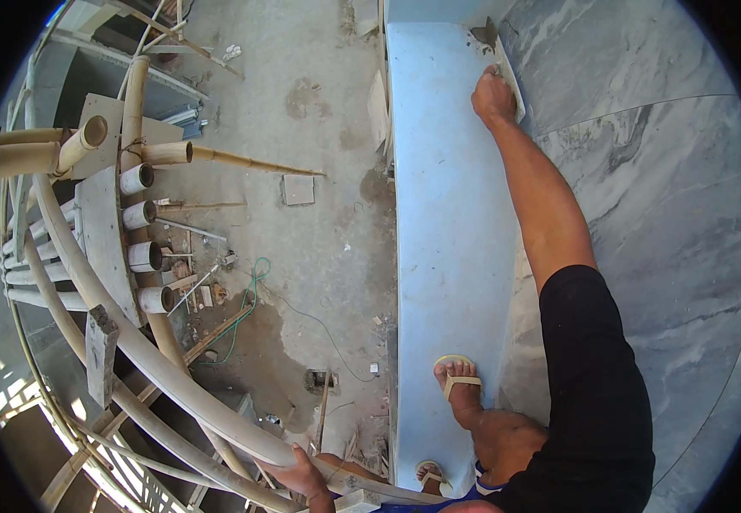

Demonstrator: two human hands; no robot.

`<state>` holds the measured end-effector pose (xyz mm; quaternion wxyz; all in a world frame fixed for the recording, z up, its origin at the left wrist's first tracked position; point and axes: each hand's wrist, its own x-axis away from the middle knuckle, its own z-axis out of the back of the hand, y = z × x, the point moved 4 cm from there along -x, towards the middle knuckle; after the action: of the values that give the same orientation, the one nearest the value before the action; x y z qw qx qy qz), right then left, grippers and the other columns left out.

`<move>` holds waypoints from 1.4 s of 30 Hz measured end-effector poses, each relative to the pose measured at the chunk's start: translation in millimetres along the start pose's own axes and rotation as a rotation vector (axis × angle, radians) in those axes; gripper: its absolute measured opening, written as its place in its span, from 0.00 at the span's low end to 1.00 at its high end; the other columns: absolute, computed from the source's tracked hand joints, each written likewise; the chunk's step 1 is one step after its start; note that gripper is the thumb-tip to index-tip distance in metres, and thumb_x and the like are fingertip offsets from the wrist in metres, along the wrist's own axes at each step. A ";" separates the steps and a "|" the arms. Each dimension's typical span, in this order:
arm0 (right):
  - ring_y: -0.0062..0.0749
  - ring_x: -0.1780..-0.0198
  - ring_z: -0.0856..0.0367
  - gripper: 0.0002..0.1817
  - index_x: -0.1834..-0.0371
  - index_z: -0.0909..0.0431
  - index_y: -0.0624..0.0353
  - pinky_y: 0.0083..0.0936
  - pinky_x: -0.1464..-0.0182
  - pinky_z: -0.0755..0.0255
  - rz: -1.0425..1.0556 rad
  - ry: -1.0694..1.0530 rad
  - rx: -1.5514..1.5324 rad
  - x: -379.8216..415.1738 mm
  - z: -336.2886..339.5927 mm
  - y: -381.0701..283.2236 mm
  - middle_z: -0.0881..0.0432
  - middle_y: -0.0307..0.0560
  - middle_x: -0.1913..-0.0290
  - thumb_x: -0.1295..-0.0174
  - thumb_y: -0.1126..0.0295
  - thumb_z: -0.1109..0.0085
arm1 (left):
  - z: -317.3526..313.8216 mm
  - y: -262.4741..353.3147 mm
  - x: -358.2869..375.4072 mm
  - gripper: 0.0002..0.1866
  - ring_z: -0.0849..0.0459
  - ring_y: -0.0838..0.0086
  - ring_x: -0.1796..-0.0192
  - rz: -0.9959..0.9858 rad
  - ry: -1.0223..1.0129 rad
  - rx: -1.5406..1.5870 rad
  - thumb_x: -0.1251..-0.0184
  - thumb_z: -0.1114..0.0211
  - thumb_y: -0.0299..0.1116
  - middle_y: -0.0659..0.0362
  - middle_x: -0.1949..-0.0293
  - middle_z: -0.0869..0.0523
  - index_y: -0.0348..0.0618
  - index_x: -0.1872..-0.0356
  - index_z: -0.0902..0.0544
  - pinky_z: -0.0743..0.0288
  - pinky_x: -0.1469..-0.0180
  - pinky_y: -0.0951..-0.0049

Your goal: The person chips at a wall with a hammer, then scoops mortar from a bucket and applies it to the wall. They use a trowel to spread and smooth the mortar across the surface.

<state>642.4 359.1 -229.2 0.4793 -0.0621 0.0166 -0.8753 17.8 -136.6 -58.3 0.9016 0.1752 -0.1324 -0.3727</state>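
The person's right hand (493,96) is clenched beside a pale strip (518,96), which lies between it and the marble wall (635,171), along the blue ledge (456,205); the left hand (300,475) clasps a curved pole (186,376).

Narrow light-blue ledge (449,214), grey-brown clump (483,36) at its far end, two sandalled feet (463,395) on it

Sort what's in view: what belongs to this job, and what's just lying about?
In the job, it seems:
right hand, flat tool
grey smear
blue ledge
marbled wall
left hand on scaffold pole

Lying about:
green cord
square slab
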 end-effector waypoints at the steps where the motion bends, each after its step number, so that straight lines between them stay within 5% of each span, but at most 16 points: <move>1: 0.54 0.45 0.15 0.25 0.29 0.37 0.73 0.44 0.46 0.20 -0.013 -0.003 0.014 0.3 0.9 -1.0 0.17 0.64 0.45 0.28 0.73 0.59 | -0.4 0.7 0.7 0.50 0.32 0.46 0.29 0.021 0.000 0.021 0.45 0.30 0.29 0.36 0.28 0.37 0.31 0.24 0.49 0.38 0.28 0.54; 6: 0.55 0.42 0.17 0.26 0.30 0.37 0.74 0.48 0.44 0.21 -0.073 -0.017 -0.001 -8.2 -7.6 0.2 0.20 0.64 0.41 0.28 0.71 0.61 | 0.4 3.7 0.2 0.49 0.32 0.45 0.30 0.034 -0.005 0.049 0.45 0.30 0.29 0.36 0.29 0.37 0.30 0.24 0.49 0.37 0.28 0.54; 15: 0.55 0.38 0.20 0.20 0.44 0.17 0.64 0.51 0.39 0.24 -0.011 -0.114 0.078 -7.9 21.2 -28.0 0.20 0.60 0.38 0.29 0.71 0.58 | 1.0 10.2 -0.9 0.50 0.31 0.44 0.30 0.021 -0.006 0.021 0.45 0.31 0.28 0.36 0.28 0.37 0.32 0.23 0.51 0.34 0.29 0.53; 20: 0.56 0.45 0.16 0.17 0.50 0.15 0.65 0.47 0.43 0.21 0.037 -0.046 0.079 -20.1 19.7 -29.1 0.16 0.62 0.46 0.30 0.74 0.55 | 1.0 4.7 -2.3 0.51 0.32 0.44 0.29 0.035 -0.015 0.033 0.46 0.30 0.30 0.37 0.27 0.39 0.34 0.22 0.51 0.36 0.28 0.52; 24: 0.55 0.40 0.18 0.19 0.46 0.16 0.63 0.48 0.40 0.22 0.025 -0.066 0.077 -10.2 22.6 -26.8 0.18 0.59 0.41 0.30 0.73 0.57 | 2.4 6.7 0.1 0.49 0.33 0.49 0.28 0.065 -0.014 -0.022 0.43 0.30 0.30 0.39 0.27 0.38 0.35 0.22 0.49 0.40 0.26 0.57; 26: 0.55 0.47 0.14 0.16 0.51 0.15 0.65 0.44 0.45 0.20 0.068 0.005 0.086 -6.1 17.4 -27.5 0.15 0.62 0.48 0.31 0.75 0.54 | 2.0 6.3 -0.9 0.49 0.33 0.49 0.28 0.046 -0.013 -0.001 0.43 0.30 0.30 0.39 0.27 0.38 0.35 0.22 0.49 0.40 0.26 0.57; 42: 0.53 0.45 0.15 0.23 0.32 0.35 0.77 0.47 0.47 0.18 0.023 -0.039 0.113 0.0 5.5 -22.6 0.17 0.64 0.45 0.28 0.75 0.59 | 2.3 15.1 0.5 0.50 0.33 0.49 0.28 0.082 -0.012 0.017 0.42 0.29 0.31 0.39 0.27 0.38 0.35 0.22 0.50 0.41 0.26 0.58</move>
<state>624.1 371.5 -221.8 0.4922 -0.0517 -0.0413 -0.8679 26.7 -127.5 -49.9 0.9139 0.1751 -0.1479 -0.3351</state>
